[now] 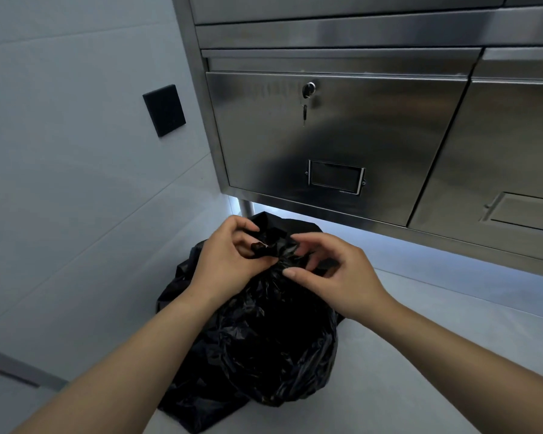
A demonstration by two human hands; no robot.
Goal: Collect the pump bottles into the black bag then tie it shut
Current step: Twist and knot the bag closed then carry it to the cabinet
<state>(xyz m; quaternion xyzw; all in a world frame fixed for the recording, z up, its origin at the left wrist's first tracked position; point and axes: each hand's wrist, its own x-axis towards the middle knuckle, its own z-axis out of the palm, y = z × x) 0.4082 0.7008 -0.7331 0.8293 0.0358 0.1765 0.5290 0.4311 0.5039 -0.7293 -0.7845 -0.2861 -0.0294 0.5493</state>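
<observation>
Left hand (229, 261), right hand (336, 274) pinch black bag (264, 339) neck; knot unclear.

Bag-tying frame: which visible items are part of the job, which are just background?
Job:
- black bag, neck gathered
- left hand, pinching bag neck
- right hand, fingers on the twisted neck
No pump bottles visible; presumably inside the bag.

Background:
- stainless cabinet door
- key in lock
- label holder
- black wall plate
- cabinet leg

Black bag (264, 333) (glossy), silver steel cabinet (336, 136); pale grey floor (420, 355), black wall plate (164, 109)
</observation>
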